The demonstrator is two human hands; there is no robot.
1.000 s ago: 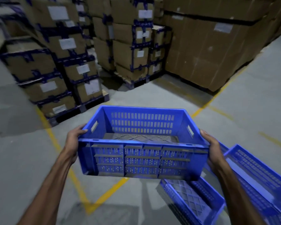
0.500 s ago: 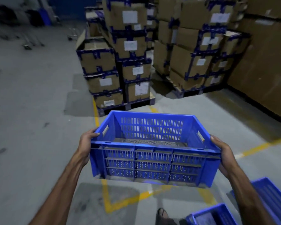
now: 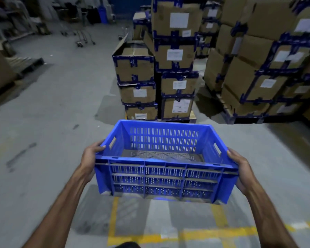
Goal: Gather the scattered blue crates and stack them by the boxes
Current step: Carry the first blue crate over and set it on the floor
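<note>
I hold an empty blue slatted crate (image 3: 164, 178) level in front of me, above the grey floor. My left hand (image 3: 89, 158) grips its left end by the rim, and my right hand (image 3: 240, 169) grips its right end. Just beyond the crate stands a pallet of stacked cardboard boxes (image 3: 156, 77) bound with blue tape. No other blue crate is in view.
More taped cardboard boxes (image 3: 261, 68) fill the right side on pallets. Yellow floor lines (image 3: 186, 235) run under the crate. A low pallet (image 3: 23, 63) lies at the left, and wheeled carts (image 3: 84, 37) stand far back across open grey floor.
I have turned left with the crate in both hands. The other crates on the floor at the lower right have left the view, and the taped box stack now lies straight ahead and closer.
</note>
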